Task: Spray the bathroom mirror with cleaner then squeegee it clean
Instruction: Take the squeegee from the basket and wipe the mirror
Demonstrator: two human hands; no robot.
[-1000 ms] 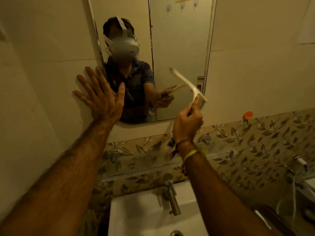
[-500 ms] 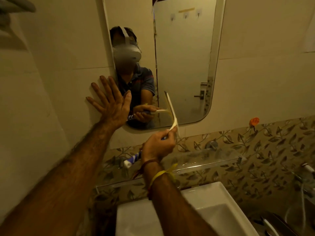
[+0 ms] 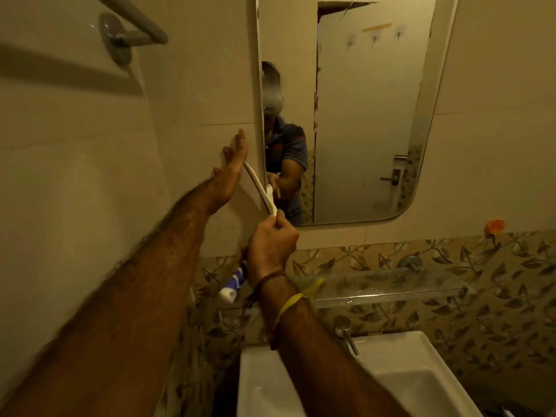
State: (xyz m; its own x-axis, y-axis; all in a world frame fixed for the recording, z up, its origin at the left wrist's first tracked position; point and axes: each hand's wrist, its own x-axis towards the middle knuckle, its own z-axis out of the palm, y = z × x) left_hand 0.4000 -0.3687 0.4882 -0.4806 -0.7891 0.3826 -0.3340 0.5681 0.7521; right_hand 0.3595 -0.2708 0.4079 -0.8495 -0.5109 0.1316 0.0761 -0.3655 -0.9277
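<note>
The rounded wall mirror (image 3: 370,121) fills the upper middle of the head view and reflects a person and a door. My right hand (image 3: 270,245) is shut on the handle of a white squeegee (image 3: 261,189). Its blade runs up and left along the mirror's lower left edge. My left hand (image 3: 231,167) lies flat with fingers apart on the tiled wall just left of the mirror, touching the blade's upper end. No spray bottle is in view.
A glass shelf (image 3: 388,285) runs below the mirror, with a blue-and-white tube (image 3: 233,284) at its left end. Beneath it are a tap (image 3: 346,332) and a white basin (image 3: 391,374). A towel rail (image 3: 126,28) is at the upper left, an orange hook (image 3: 495,226) at the right.
My right hand has carried the squeegee from the mirror's right edge down and across to its lower left edge. My view has shifted left; the left hand stays on the wall.
</note>
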